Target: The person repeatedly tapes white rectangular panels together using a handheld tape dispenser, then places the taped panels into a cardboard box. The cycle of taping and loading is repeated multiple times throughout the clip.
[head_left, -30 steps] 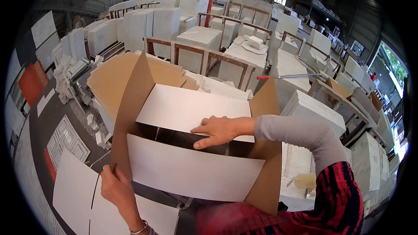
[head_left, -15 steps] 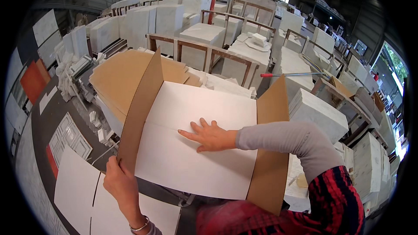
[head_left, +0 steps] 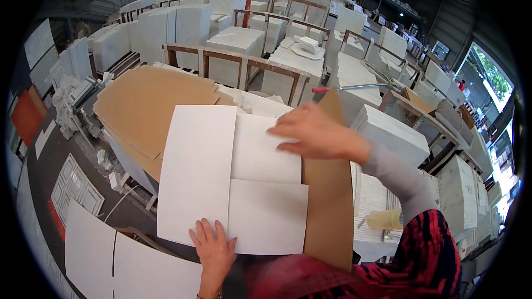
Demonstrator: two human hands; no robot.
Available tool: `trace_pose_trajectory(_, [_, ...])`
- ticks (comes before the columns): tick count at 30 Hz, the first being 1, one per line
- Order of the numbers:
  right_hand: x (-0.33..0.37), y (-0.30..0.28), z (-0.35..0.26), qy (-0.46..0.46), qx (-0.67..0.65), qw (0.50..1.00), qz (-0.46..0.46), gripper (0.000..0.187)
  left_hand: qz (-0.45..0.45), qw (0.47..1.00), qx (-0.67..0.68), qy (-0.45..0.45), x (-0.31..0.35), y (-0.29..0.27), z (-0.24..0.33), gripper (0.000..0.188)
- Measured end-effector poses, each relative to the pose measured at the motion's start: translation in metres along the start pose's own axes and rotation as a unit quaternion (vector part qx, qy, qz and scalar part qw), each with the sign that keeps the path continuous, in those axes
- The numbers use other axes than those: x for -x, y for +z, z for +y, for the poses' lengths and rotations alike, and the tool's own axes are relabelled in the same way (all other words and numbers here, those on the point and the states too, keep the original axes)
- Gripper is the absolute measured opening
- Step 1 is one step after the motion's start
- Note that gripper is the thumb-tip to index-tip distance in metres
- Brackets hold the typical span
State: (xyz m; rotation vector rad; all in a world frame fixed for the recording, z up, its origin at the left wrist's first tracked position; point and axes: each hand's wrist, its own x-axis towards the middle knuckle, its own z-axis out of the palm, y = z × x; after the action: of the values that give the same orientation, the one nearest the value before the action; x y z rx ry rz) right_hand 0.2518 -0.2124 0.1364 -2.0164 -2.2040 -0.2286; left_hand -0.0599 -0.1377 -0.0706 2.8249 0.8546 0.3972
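Three white flaps (head_left: pixel 194 160) are covering the carton (head_left: pixel 267 218) before the person (head_left: pixel 288 277); its brown right flap (head_left: pixel 330 205) is standing raised. The left hand (head_left: pixel 214 246) is resting, fingers spread, on the carton's near left; the blurred right hand (head_left: pixel 321 133) is hovering over its far right, fingers parted, empty.

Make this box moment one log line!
left hand: on left flap | right hand: blurred, over box | right flap: not folded over

Left hand (head_left: pixel 215 251) on white flap (head_left: pixel 197 171), right hand (head_left: pixel 320 133) above carton (head_left: pixel 269 216)
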Motion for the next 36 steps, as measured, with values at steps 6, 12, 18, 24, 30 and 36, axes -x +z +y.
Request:
trace_pose_trajectory(6, [0.156, 0.044, 0.021, 0.237, -0.188, 0.865, 0.4, 0.041, 0.009, 0.999, 0.023, -0.024, -0.004, 0.015, 0.005, 0.055])
trace_pose_trajectory(12, [0.054, 0.117, -0.013, 0.175, -0.327, 0.816, 0.444, 0.054, 0.042, 0.999, 0.022, -0.025, 0.001, 0.019, -0.013, 0.048])
trace_pose_trajectory(18, [-0.028, 0.182, -0.049, 0.227, -0.064, 0.937, 0.257, 0.043, 0.056, 0.994, 0.086, -0.032, -0.012, 0.013, -0.024, 0.027])
trace_pose_trajectory(24, [-0.026, 0.219, -0.065, 0.244, -0.029, 0.953, 0.18, 0.049, 0.102, 0.973, 0.155, -0.136, 0.005, 0.018, -0.012, 0.031])
trace_pose_trajectory(30, [-0.027, 0.223, -0.076, 0.181, -0.086, 0.958, 0.207, 0.041, 0.194, 0.951, 0.062, -0.23, 0.021, 0.07, 0.017, 0.025])
trace_pose_trajectory(36, [-0.101, 0.183, 0.015, 0.166, -0.034, 0.934, 0.315, 0.043, 0.256, 0.929, 0.103, -0.246, 0.03, 0.09, 0.035, 0.018])
